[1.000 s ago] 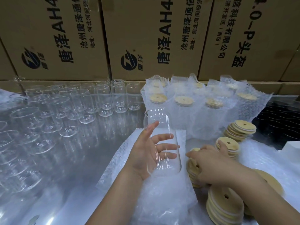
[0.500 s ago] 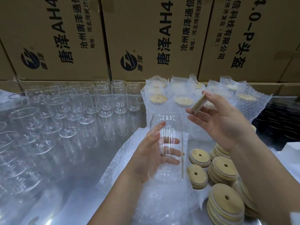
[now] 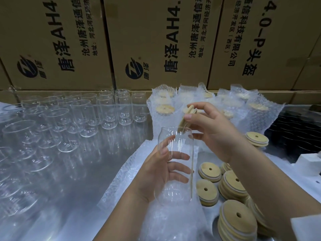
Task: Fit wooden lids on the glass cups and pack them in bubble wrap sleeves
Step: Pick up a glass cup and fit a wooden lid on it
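Now: glass cup point(image 3: 175, 164), near centre, upright, gripped round its body by left hand point(image 3: 156, 173). Its wooden lid point(image 3: 186, 117), pinched on edge by right hand point(image 3: 213, 133), has dropped from above to the rim's far-right side, tilted, unseated. Fitting begun; sleeving pending.

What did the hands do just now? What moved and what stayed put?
The right hand left the lid stacks, took hold of one wooden lid, lifted it, and now holds it tilted at the rim of the glass cup. The left hand kept gripping that cup and raised it a little. The rows of empty cups and the wrapped cups stayed where they were.
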